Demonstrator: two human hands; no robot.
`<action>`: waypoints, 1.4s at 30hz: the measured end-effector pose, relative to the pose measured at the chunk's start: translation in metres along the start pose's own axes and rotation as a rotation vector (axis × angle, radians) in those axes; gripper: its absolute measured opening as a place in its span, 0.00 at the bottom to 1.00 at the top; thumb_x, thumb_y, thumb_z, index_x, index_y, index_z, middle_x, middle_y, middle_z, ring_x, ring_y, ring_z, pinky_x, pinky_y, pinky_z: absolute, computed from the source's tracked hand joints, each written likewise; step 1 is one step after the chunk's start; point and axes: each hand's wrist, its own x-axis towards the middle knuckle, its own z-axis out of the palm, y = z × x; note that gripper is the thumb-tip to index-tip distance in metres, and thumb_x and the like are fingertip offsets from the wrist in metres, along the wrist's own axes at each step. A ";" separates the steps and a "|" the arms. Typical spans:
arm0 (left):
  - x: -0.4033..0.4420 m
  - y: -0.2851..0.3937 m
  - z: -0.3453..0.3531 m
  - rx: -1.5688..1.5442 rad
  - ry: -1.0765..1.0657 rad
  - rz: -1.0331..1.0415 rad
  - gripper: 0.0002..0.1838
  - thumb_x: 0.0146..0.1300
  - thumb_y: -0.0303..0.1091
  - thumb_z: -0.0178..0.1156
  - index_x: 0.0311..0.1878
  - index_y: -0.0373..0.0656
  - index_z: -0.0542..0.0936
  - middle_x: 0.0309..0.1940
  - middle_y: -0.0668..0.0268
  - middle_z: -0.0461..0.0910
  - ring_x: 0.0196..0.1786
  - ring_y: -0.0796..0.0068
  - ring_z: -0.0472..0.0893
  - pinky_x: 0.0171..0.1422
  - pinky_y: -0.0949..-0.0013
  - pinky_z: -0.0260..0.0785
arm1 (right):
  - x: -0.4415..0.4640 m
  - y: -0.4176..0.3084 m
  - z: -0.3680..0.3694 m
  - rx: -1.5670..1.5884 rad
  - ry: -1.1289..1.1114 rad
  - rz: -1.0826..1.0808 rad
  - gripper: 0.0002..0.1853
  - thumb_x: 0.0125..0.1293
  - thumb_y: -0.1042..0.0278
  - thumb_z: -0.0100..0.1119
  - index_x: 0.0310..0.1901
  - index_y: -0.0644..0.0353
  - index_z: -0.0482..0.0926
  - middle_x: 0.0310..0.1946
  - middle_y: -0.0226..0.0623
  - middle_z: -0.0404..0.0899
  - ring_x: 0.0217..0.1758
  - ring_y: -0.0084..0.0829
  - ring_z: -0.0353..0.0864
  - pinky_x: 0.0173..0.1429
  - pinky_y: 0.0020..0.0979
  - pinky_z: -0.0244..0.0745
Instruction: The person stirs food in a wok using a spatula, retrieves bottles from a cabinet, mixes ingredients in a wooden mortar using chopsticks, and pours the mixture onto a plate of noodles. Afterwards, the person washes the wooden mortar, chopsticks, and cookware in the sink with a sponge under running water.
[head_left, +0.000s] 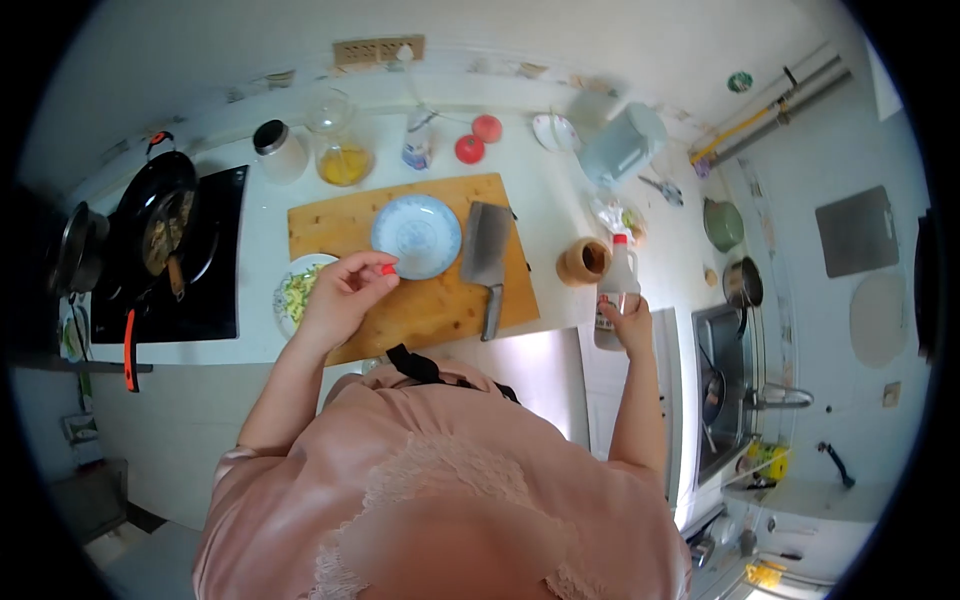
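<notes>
My left hand (352, 290) is closed in a pinch on a small red cap (388, 269), just over the near-left rim of a pale blue bowl (418, 237). The bowl sits on a wooden cutting board (400, 310). A cleaver (486, 245) lies on the board to the bowl's right, its handle toward me. Beside my left wrist, a plate of chopped green and pale pieces (297, 292) is partly covered by that hand. Off the board's right side, my right hand (628, 322) is wrapped around a clear plastic bottle (620, 272) with a label, a handle and red at its mouth.
A wooden container (584, 262) stands left of the bottle. Two tomatoes (469, 149), a glass oil jug (343, 163) and a water pitcher (622, 142) line the back. At left, a frying pan (160, 200) rests on the black cooktop (222, 290). The sink (715, 335) is at right.
</notes>
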 end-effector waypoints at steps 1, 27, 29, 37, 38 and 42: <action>0.000 0.002 -0.002 -0.008 -0.005 0.013 0.11 0.60 0.23 0.62 0.47 0.38 0.80 0.32 0.75 0.76 0.35 0.88 0.71 0.43 0.82 0.65 | -0.006 -0.010 0.002 0.072 0.001 0.001 0.39 0.40 0.58 0.76 0.52 0.69 0.69 0.45 0.48 0.78 0.47 0.39 0.80 0.51 0.36 0.74; -0.034 0.121 -0.135 -0.194 0.409 0.485 0.11 0.62 0.26 0.61 0.46 0.33 0.80 0.39 0.64 0.81 0.43 0.80 0.79 0.50 0.75 0.71 | -0.171 -0.377 0.155 0.641 -0.961 -0.730 0.49 0.41 0.67 0.78 0.65 0.63 0.58 0.56 0.37 0.71 0.60 0.28 0.69 0.63 0.31 0.65; -0.037 0.118 -0.150 -0.221 0.427 0.468 0.11 0.62 0.25 0.61 0.46 0.34 0.80 0.38 0.65 0.81 0.44 0.80 0.78 0.51 0.75 0.71 | -0.181 -0.389 0.163 0.632 -0.991 -0.738 0.49 0.41 0.67 0.78 0.65 0.63 0.58 0.56 0.37 0.70 0.60 0.27 0.69 0.63 0.31 0.64; -0.054 0.126 -0.186 -0.144 0.268 0.443 0.12 0.62 0.23 0.59 0.48 0.33 0.80 0.43 0.62 0.81 0.47 0.77 0.78 0.55 0.73 0.70 | -0.203 -0.414 0.169 0.710 -1.205 -0.641 0.47 0.45 0.70 0.75 0.65 0.64 0.56 0.56 0.39 0.71 0.59 0.31 0.71 0.62 0.34 0.67; -0.056 0.128 -0.187 -0.162 0.251 0.458 0.11 0.62 0.23 0.58 0.48 0.33 0.80 0.44 0.62 0.80 0.48 0.76 0.78 0.56 0.73 0.69 | -0.205 -0.416 0.170 0.708 -1.206 -0.646 0.47 0.45 0.70 0.75 0.65 0.64 0.56 0.56 0.39 0.71 0.59 0.31 0.72 0.62 0.35 0.67; -0.052 0.123 -0.199 -0.035 0.253 0.551 0.15 0.62 0.22 0.56 0.53 0.34 0.77 0.48 0.59 0.79 0.51 0.75 0.77 0.59 0.71 0.67 | -0.211 -0.421 0.175 0.711 -1.252 -0.612 0.46 0.45 0.72 0.74 0.65 0.65 0.55 0.56 0.40 0.71 0.59 0.32 0.73 0.62 0.36 0.67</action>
